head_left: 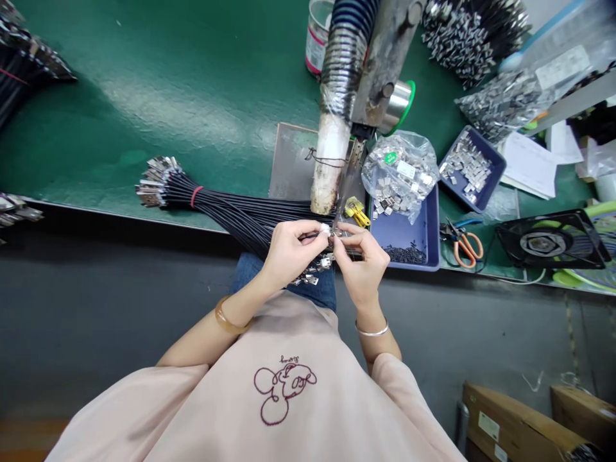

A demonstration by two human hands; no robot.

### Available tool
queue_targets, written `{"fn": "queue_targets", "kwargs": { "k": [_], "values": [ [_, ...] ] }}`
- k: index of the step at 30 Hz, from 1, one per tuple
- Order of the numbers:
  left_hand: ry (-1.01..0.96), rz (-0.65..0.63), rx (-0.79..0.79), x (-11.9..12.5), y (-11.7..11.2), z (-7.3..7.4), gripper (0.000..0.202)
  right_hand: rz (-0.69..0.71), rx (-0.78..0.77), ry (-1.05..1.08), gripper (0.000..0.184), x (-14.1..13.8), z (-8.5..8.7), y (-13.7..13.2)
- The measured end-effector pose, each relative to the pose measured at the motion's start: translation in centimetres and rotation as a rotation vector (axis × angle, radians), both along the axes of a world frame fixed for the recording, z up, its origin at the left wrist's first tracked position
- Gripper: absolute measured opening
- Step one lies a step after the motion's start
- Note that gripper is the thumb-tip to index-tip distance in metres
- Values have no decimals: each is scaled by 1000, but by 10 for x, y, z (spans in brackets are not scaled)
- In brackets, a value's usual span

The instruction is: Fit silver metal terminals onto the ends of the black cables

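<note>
On the far left, two bundles of black wires (29, 54) are cut off by the edge. Next lies one big bunch of black wires (231, 208) with one red band (195, 197). There are too many wires to count, and the left hand (294, 250) hides some of them. That hand's thumb and pointer finger pinch a tiny piece (331, 237) in front of the bunch, but it is too small to make out well. One fat hose (341, 70) hangs just past it, its top cut off, and so is one can (316, 48). The right hand (363, 260) has its thumb and pointer finger at the same tiny piece; I cannot tell if they grip it. One spool (399, 106) is half hidden by a metal bar (385, 61). Then come two blue trays (407, 239), the bigger one partly covered by a clear bag (404, 170). One orange-handled tool (466, 250) and one black fan (553, 242) lie farther right.
</note>
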State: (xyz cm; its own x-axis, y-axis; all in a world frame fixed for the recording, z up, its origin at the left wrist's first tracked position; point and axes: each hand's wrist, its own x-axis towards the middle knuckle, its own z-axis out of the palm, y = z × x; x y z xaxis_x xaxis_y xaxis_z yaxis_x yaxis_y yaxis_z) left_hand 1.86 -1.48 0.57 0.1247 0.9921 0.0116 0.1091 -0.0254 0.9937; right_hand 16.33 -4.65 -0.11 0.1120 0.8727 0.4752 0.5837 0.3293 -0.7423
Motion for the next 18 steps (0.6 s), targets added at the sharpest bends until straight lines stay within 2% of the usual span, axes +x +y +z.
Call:
{"fn": "queue_targets", "kwargs": {
  "k": [5, 11, 18],
  "values": [
    [-4, 12, 7, 1, 1, 2, 15, 20, 45, -39, 10, 0, 4, -1],
    [69, -46, 3, 0, 0, 1, 14, 44, 48, -51, 12, 3, -1, -6],
    [57, -62, -1, -2, -1, -5, 17, -5, 44, -78, 10, -1, -2, -7]
  ]
}}
